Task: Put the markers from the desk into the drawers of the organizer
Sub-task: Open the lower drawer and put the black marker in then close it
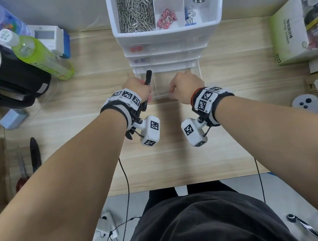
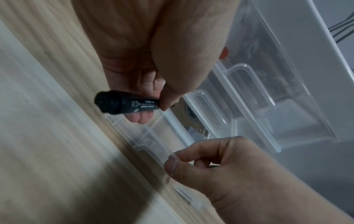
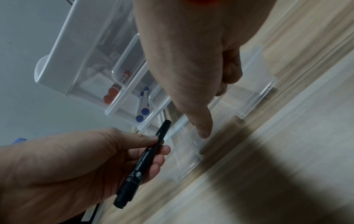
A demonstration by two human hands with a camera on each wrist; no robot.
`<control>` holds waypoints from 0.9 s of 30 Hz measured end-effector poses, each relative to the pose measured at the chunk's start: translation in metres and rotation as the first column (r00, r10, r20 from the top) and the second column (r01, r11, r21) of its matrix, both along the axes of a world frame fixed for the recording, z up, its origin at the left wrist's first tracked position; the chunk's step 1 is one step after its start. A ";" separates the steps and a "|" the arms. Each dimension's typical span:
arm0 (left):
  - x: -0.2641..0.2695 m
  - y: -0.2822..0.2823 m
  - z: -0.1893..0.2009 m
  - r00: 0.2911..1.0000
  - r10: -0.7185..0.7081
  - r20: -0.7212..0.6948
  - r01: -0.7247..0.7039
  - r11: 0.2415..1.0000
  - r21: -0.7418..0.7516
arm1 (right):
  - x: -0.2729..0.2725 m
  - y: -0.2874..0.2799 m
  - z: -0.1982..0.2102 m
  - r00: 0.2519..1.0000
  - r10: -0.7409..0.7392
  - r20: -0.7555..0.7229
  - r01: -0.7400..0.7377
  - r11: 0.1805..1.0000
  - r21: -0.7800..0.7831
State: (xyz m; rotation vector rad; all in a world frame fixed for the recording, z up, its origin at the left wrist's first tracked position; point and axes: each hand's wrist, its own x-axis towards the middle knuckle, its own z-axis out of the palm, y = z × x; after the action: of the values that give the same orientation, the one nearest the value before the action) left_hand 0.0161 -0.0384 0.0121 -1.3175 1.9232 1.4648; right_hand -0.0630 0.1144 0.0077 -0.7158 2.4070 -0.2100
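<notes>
A white organizer (image 1: 168, 35) stands at the back of the desk. Its clear bottom drawer (image 1: 196, 70) is pulled out toward me and looks empty. My left hand (image 1: 145, 87) grips a black marker (image 1: 147, 78) over the drawer's left front corner, cap end pointing away. My right hand (image 1: 176, 91) pinches the drawer's front lip (image 2: 153, 145) between thumb and curled fingers. In the right wrist view, red markers (image 3: 111, 95) lie in the top drawer and blue markers (image 3: 142, 109) in the one below it.
A green bottle (image 1: 42, 55), a black bag (image 1: 15, 79) and boxes crowd the left. A dark pen-like object (image 1: 34, 153) lies near the left edge. A carton (image 1: 288, 30) and papers fill the right. The organizer's top tray holds clips.
</notes>
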 end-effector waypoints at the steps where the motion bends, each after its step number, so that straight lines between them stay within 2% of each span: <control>1: -0.001 -0.001 0.000 1.000 -0.004 -0.001 0.004 1.000 -0.008 | -0.001 -0.001 0.000 1.000 -0.002 0.015 0.002 1.000 -0.015; 8: -0.005 -0.008 0.000 1.000 -0.006 -0.017 0.006 0.999 -0.034 | 0.006 -0.011 -0.005 0.997 -0.056 0.049 0.059 0.996 -0.061; 11: -0.004 -0.008 0.001 1.000 -0.005 -0.020 0.004 0.999 -0.032 | 0.009 -0.012 -0.003 0.999 -0.025 0.048 0.027 0.998 -0.050; 16: -0.005 -0.008 -0.001 0.999 -0.046 -0.019 0.045 0.998 -0.044 | 0.001 0.002 -0.002 0.994 0.066 -0.086 -0.062 0.997 0.042; 22: -0.005 -0.012 -0.002 0.998 -0.062 -0.020 0.061 0.996 -0.059 | -0.001 0.005 -0.005 0.978 0.102 -0.180 -0.077 0.987 0.139; 27: -0.005 -0.013 -0.002 0.997 -0.069 -0.020 0.067 0.995 -0.074 | -0.008 0.001 0.007 0.994 0.073 -0.083 -0.067 0.995 0.073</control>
State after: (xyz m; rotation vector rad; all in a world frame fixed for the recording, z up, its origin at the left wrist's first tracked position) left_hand 0.0115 -0.0514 0.0102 -1.2591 2.0334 1.3939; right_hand -0.0712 0.1155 0.0148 -0.7906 2.4522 -0.0672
